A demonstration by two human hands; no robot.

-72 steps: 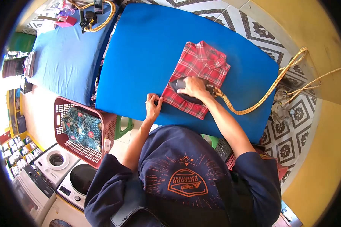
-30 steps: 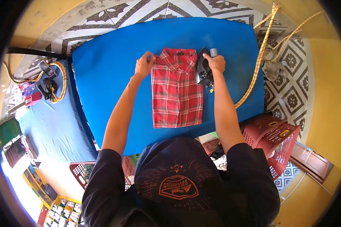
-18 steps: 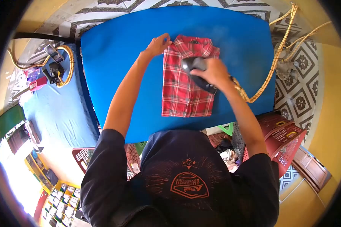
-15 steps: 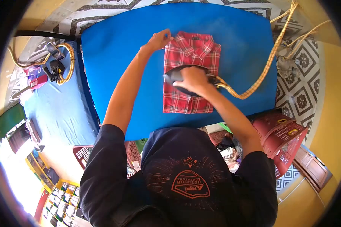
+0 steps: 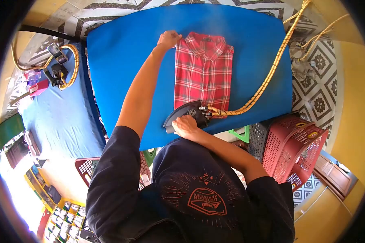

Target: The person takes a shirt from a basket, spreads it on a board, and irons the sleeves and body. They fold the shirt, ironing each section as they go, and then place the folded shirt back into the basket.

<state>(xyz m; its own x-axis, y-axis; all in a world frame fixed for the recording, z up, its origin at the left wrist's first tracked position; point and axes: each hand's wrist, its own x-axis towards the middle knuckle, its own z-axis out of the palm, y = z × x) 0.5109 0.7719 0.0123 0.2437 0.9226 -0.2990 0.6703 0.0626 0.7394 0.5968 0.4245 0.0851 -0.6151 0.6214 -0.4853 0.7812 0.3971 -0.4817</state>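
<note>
A red plaid shirt [image 5: 203,73], folded into a rectangle with its collar at the far end, lies on the blue padded board [image 5: 125,52]. My right hand [image 5: 185,126] is wrapped round the handle of a dark steam iron [image 5: 186,113], which covers the shirt's near left corner and part of the board. Yellow braided hoses run from the iron to the upper right. At the shirt's upper left edge, beside the collar, is my left hand [image 5: 170,39], its fingers closed; whether they pinch cloth is too small to tell.
To the left, a second board with a light blue cover [image 5: 61,117] bears another iron [image 5: 57,75] and a phone-like device [image 5: 57,53]. Red plastic baskets [image 5: 286,146] stand at the lower right. Patterned floor tiles [image 5: 320,81] show beyond the board.
The iron, in my right hand, has slid from the shirt's middle toward me and slightly left, uncovering the shirt front. My left hand has shifted slightly left.
</note>
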